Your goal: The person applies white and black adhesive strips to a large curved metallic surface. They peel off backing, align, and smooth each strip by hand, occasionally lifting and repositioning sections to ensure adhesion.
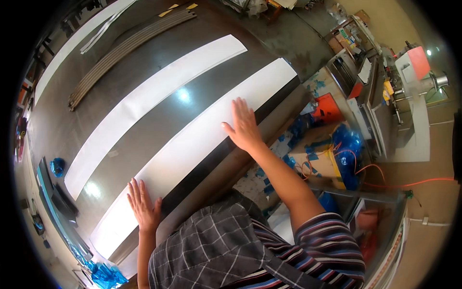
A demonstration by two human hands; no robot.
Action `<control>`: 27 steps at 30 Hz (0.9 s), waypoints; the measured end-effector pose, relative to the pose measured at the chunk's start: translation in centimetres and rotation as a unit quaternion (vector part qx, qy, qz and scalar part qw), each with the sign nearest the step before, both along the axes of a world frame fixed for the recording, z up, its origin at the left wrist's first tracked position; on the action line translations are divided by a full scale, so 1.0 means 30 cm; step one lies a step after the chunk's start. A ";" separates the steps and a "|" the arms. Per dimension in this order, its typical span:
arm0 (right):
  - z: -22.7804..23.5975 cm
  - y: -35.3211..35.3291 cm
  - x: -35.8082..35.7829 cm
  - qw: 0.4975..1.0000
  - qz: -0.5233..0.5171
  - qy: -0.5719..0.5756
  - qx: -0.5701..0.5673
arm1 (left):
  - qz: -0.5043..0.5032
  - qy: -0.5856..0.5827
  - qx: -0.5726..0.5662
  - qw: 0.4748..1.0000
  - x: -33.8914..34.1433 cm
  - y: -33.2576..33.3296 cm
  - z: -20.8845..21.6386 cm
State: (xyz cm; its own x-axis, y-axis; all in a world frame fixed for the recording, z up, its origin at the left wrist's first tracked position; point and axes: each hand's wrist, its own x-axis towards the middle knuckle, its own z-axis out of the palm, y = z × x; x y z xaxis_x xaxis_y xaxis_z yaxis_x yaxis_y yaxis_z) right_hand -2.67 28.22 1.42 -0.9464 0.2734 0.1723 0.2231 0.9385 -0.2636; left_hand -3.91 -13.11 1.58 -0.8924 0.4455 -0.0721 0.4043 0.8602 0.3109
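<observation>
A long white strip (pixel 192 130) lies along the near edge of a large grey table (pixel 159 113), with a black strip (pixel 207 166) running beside its near side. My left hand (pixel 143 207) rests flat on the white strip toward its left end, fingers stretched out. Farther along, my right hand (pixel 244 124) lies on the same strip with fingers extended and thumb apart. Neither hand grips anything. Beyond them a second white strip (pixel 139 103) lies on the table, roughly parallel to the first.
Across the table lie a bundle of thin grey-brown bars (pixel 130 50) and another white strip (pixel 62 60). At the right are a cardboard box (pixel 315 151) with blue plastic film (pixel 347 149), an orange hose (pixel 409 184) and a cluttered bench (pixel 365 96). Blue film (pixel 107 274) hangs at lower left.
</observation>
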 end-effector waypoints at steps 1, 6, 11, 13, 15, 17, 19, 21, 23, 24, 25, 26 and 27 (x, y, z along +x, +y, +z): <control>-0.020 0.009 -0.003 1.000 0.024 -0.020 0.000 | 0.006 -0.002 -0.025 1.000 0.006 0.040 -0.047; -0.096 0.142 -0.018 0.995 0.014 -0.099 0.019 | 0.068 -0.028 -0.098 0.992 0.027 0.108 -0.098; -0.104 0.412 -0.031 0.990 -0.063 -0.118 0.040 | 0.052 -0.020 -0.134 0.989 0.032 0.096 -0.102; -0.112 0.546 -0.042 0.986 -0.108 -0.122 0.033 | 0.071 -0.044 -0.147 0.986 0.034 0.111 -0.076; -0.112 0.718 -0.059 0.972 -0.183 -0.144 0.025 | 0.052 -0.017 -0.104 0.993 0.033 0.124 -0.062; -0.123 0.884 -0.064 0.960 -0.241 -0.143 0.015 | 0.077 -0.046 -0.096 0.991 0.041 0.091 -0.068; -0.110 1.023 -0.064 0.934 -0.283 -0.215 0.029 | 0.054 -0.048 -0.036 0.997 0.014 0.096 -0.037; -0.127 1.031 -0.099 0.943 -0.295 -0.138 0.070 | 0.078 -0.054 -0.039 0.995 0.003 0.044 -0.087; -0.045 0.898 -0.175 0.983 -0.130 -0.049 0.119 | 0.078 -0.005 -0.011 0.997 -0.001 0.015 -0.060; -0.006 0.798 -0.209 0.997 -0.052 -0.045 0.031 | 0.101 -0.006 -0.034 0.994 -0.007 -0.002 -0.049; 0.027 0.698 -0.231 0.997 0.022 -0.043 -0.058 | 0.129 0.014 0.026 0.991 -0.023 0.016 0.006; 0.054 0.621 -0.255 0.988 0.106 -0.070 -0.089 | 0.150 0.015 0.025 0.988 -0.034 0.002 0.022; 0.086 0.533 -0.279 0.979 0.156 -0.089 -0.095 | 0.159 0.021 0.034 0.986 -0.050 -0.009 0.033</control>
State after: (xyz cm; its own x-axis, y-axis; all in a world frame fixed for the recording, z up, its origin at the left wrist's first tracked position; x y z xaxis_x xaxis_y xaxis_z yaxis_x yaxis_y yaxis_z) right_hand -11.04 44.21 4.00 -0.9993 -0.0229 -0.0294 -0.0083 0.9063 -0.4225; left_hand -5.40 -13.38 2.58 -0.9894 0.1447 -0.0112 0.1310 0.9236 0.3604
